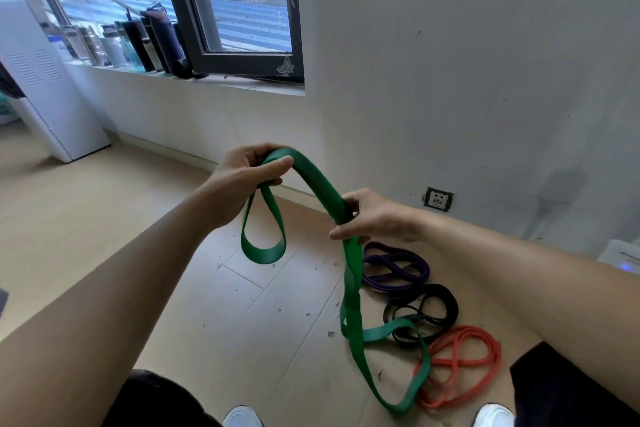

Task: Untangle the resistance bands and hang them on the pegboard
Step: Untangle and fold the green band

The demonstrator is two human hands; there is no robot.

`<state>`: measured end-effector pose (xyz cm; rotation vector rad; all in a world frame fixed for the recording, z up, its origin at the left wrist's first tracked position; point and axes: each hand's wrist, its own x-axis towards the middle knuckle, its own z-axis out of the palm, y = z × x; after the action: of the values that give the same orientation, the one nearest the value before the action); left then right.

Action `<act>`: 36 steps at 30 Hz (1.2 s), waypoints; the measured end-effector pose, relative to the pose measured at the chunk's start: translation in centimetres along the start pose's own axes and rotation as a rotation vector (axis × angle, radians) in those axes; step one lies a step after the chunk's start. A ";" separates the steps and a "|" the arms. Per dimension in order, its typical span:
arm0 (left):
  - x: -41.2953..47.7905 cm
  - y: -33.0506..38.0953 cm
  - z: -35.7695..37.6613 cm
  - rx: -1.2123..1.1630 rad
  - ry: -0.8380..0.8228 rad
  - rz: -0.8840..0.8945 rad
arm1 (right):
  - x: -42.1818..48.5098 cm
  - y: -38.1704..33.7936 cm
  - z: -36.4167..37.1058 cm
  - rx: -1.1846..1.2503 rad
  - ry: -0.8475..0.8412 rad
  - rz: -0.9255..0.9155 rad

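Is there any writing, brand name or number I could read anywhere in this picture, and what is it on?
No text here can be read.
Bottles on the windowsill: labels too blurred to read.
Sticker on the window frame corner: a white drawing, any lettering too small to read.
Wall socket: no legible marking.
Green band: no print visible on it.

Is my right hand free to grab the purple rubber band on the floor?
Probably not yet: the right hand grips the wide green resistance band. The purple rubber band lies uncovered just beyond it.
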<state>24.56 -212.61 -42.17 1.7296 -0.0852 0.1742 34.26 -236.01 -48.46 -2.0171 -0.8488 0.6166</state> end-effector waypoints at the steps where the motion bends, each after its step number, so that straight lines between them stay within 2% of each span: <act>1: 0.0 -0.2 -0.5 -0.002 0.009 -0.009 | -0.1 -0.4 -0.5 -0.017 0.000 -0.002; 5: -0.4 -1.2 -2.8 0.053 -0.043 -0.064 | -1.3 -2.1 -2.2 -0.063 0.032 -0.043; 10: -0.8 -2.7 -2.7 0.316 -0.273 -0.207 | -3.1 -3.8 -3.4 -0.136 0.111 -0.141; 13: -0.6 -2.2 -0.4 0.358 -0.381 -0.196 | -3.5 -5.0 -3.0 -0.160 0.187 -0.228; 17: 0.0 -0.6 2.3 0.193 -0.329 -0.082 | -3.7 -6.1 -2.5 -0.173 0.241 -0.300; 21: 0.6 1.0 4.3 0.066 -0.224 0.018 | -4.0 -6.8 -2.2 -0.301 0.271 -0.348; 25: 0.5 1.8 4.8 0.049 -0.269 0.005 | -4.2 -7.3 -2.5 -0.332 0.300 -0.409; 28: 0.2 1.9 4.9 0.014 -0.280 -0.001 | -4.4 -7.6 -2.6 -0.206 0.238 -0.366; 31: 0.0 1.8 5.0 -0.014 -0.267 0.010 | -4.1 -7.1 -2.7 -0.013 0.117 -0.225; 36: -0.6 2.2 3.7 -0.102 -0.202 0.015 | -3.2 -4.6 -1.2 -0.021 -0.144 -0.033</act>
<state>23.89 -216.68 -40.67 1.6412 -0.2515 0.0058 31.48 -237.12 -43.59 -1.9917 -0.9755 0.7432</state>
